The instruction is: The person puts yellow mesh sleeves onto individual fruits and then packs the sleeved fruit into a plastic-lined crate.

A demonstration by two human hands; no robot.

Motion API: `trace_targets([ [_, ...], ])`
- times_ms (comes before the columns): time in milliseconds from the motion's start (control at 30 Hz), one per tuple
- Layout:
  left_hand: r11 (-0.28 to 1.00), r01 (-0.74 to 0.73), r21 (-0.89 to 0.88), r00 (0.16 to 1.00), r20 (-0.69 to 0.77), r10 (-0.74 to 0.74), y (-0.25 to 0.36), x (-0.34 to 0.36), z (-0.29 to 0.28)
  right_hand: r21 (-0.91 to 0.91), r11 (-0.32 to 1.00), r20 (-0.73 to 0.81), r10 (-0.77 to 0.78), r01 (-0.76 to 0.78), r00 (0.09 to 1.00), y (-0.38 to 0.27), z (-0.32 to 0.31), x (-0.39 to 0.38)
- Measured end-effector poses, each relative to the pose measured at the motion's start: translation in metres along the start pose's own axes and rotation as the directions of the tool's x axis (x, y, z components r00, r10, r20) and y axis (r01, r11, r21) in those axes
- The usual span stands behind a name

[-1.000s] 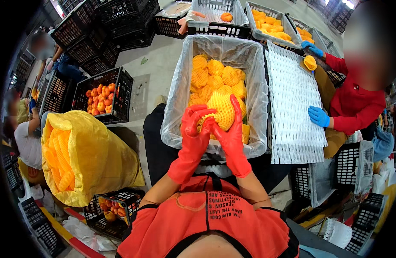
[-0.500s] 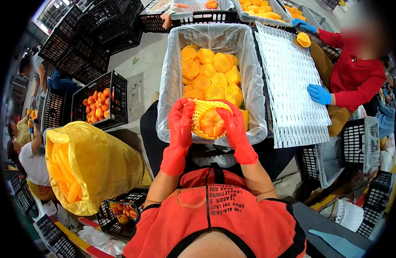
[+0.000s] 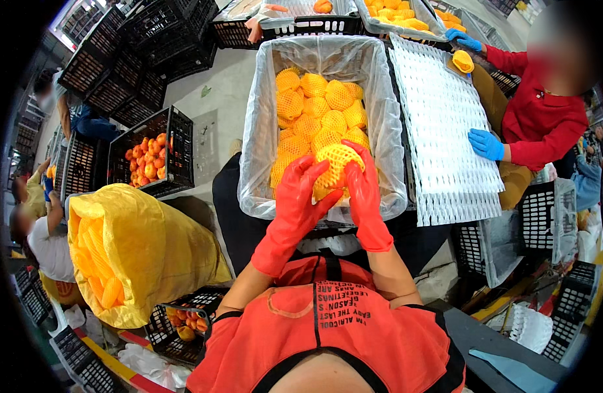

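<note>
Two red-gloved hands are in my view, the left hand [image 3: 300, 200] and the right hand [image 3: 364, 187], both clamped around one netted fruit [image 3: 334, 164], fingers wrapped on opposite sides of its yellow foam mesh. I read the fruit as held just above the near rim of the plastic-lined crate [image 3: 255, 131], which is filled with more netted fruit. To my left lies a yellow sack of foam nets [image 3: 144, 252]; beyond it stands a black crate of bare fruit [image 3: 177, 141].
</note>
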State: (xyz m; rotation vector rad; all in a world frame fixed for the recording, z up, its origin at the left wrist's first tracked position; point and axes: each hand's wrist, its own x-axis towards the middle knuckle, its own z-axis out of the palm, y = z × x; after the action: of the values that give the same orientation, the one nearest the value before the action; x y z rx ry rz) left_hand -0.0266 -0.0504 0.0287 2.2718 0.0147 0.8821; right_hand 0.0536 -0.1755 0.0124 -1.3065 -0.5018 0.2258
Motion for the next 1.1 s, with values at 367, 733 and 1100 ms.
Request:
trace_targets([
  [367, 0.998, -0.064, 0.01, 0.998, 0.024, 0.064, -0.011, 0.007, -0.005, -0.355, 0.929, 0.203, -0.034, 0.106, 0.979, -0.025, -0.004, 0.016],
  [733, -0.021, 0.468, -0.884, 0.724, 0.396, -0.565, -0.034, -0.002, -0.004, -0.122, 0.974, 0.09, 0.202, -0.191, 0.975, -0.028, 0.022, 0.02],
  [1100, -0.317, 0.34, -0.886, 0.601, 0.463, -0.651, -0.056, -0.011, 0.008, -0.054, 0.975, -0.078, 0.212, -0.217, 0.974, -0.012, 0.012, 0.02],
])
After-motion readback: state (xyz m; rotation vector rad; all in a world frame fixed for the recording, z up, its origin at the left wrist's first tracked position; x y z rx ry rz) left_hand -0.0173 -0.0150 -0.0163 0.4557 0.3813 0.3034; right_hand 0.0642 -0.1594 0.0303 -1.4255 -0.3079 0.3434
